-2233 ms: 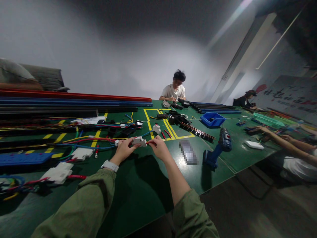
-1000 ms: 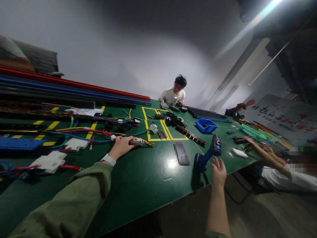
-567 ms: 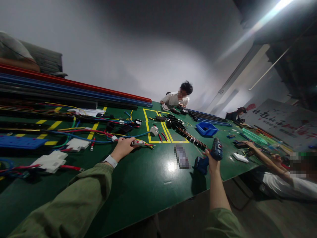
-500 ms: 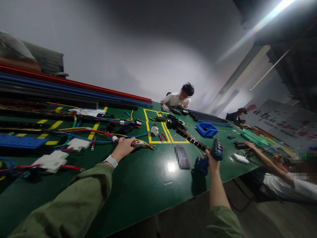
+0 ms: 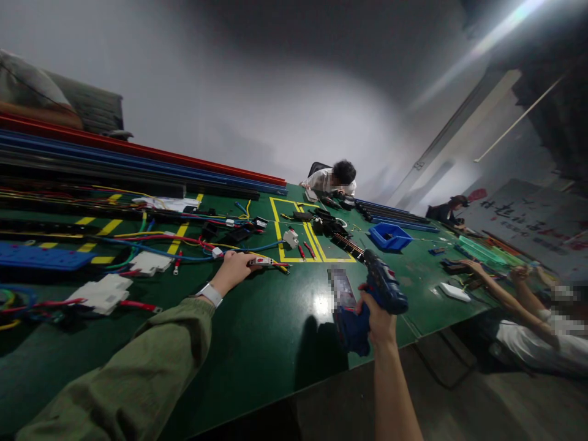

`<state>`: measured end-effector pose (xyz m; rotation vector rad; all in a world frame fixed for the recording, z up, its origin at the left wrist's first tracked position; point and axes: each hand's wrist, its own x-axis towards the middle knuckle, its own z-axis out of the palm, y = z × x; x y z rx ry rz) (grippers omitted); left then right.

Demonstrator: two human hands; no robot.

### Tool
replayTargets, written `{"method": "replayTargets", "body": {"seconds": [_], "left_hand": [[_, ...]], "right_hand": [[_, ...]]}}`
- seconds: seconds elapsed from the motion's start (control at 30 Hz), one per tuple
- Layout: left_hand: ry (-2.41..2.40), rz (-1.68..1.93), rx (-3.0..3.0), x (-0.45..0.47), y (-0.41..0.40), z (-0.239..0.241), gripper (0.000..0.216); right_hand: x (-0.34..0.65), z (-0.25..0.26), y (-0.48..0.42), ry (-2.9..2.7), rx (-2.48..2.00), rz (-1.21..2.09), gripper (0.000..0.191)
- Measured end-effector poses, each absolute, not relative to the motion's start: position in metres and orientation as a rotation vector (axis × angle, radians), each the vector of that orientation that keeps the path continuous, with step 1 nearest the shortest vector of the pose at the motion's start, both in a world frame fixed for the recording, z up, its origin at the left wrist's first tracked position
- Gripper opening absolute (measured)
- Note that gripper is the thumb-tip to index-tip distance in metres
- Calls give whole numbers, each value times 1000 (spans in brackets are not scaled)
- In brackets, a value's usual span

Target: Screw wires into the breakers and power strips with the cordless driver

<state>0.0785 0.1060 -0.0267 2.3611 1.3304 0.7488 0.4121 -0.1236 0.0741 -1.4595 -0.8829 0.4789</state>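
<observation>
The left hand (image 5: pixel 231 272) pinches the white circuit breaker (image 5: pixel 261 261) on or just above the green tabletop (image 5: pixel 271 349), apparently to steady it, while the right hand (image 5: pixel 379 320) grips the blue cordless drill (image 5: pixel 386 285) pistol-fashion, presumably balancing its weight.

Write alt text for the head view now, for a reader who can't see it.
The right hand grips a blue cordless drill over a green table, while the left hand holds a white component with wires. Farther back are a blue bin and a co-worker.
</observation>
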Motion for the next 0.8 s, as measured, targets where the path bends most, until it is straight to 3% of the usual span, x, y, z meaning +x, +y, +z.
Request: {"method": "replayTargets", "body": {"seconds": [0.3, 0.8], "left_hand": [[1360, 772, 2362, 78, 109, -27, 32], [1399, 737, 2369, 76, 106, -22, 33]], "right_hand": [[303, 79, -122, -1044, -1452, 1052, 23], [262, 77, -106, -1085, -1515, 1232, 25]]}}
